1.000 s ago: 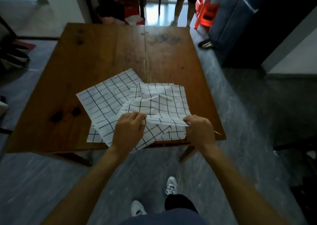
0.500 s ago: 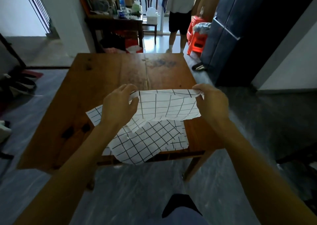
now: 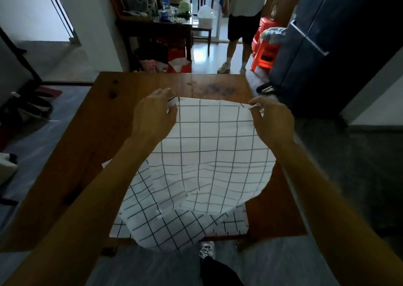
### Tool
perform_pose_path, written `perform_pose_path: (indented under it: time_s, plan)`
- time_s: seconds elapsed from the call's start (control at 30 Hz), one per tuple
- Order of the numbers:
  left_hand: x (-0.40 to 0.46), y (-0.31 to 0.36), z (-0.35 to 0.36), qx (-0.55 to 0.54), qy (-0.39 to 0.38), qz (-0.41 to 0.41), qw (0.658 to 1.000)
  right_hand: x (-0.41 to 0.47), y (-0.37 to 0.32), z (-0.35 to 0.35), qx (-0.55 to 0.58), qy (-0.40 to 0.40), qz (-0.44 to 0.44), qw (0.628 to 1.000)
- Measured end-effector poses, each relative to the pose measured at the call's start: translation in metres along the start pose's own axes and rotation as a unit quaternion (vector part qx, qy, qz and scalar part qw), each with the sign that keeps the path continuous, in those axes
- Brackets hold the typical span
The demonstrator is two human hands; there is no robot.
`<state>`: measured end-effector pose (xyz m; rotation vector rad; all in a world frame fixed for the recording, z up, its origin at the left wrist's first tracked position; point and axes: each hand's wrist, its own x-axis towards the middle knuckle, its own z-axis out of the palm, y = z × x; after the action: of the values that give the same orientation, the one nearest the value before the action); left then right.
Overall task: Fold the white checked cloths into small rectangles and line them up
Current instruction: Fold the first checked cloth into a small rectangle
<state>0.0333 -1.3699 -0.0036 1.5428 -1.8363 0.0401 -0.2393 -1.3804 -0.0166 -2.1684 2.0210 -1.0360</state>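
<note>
Above the wooden table we see a white checked cloth hanging spread over other checked cloths lying at the near edge, its top corners pinched by the left hand and the right hand.

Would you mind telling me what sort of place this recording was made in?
Probably a lived-in home, not a lab: a worn wooden table, a cluttered side table with bottles, red plastic stools, and shoes on the floor.
</note>
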Motion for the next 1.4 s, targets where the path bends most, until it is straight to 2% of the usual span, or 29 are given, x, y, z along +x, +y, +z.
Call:
perform_pose_path:
  time_s: [0.1,0.3,0.4,0.53,0.73,0.93,1.07,1.4]
  plan:
    - [0.034,-0.020,0.043,0.033,-0.021,-0.022,0.999,0.041,0.028,0.049,0.055,-0.024,-0.012,0.998]
    - [0.078,-0.066,0.128,0.078,-0.049,-0.009,0.996,0.099,0.075,0.132,0.054,-0.051,-0.032,0.997]
    - [0.089,-0.081,0.157,0.088,-0.049,-0.009,0.995,0.112,0.087,0.164,0.062,-0.057,-0.030,0.996]
    - [0.090,-0.098,0.186,0.094,-0.088,-0.024,0.991,0.110,0.098,0.190,0.061,-0.070,-0.033,0.995]
    - [0.058,-0.119,0.211,0.113,-0.191,-0.004,0.975,0.077,0.112,0.207,0.027,-0.119,-0.046,0.991]
    - [0.025,-0.127,0.200,0.081,-0.270,0.016,0.959,0.027,0.111,0.200,0.010,-0.164,-0.035,0.986]
    - [-0.003,-0.126,0.189,0.076,-0.346,0.026,0.935,-0.015,0.104,0.191,0.008,-0.185,-0.014,0.983]
    - [-0.090,-0.113,0.167,0.112,-0.452,0.100,0.879,-0.125,0.077,0.164,-0.072,-0.307,0.040,0.948]
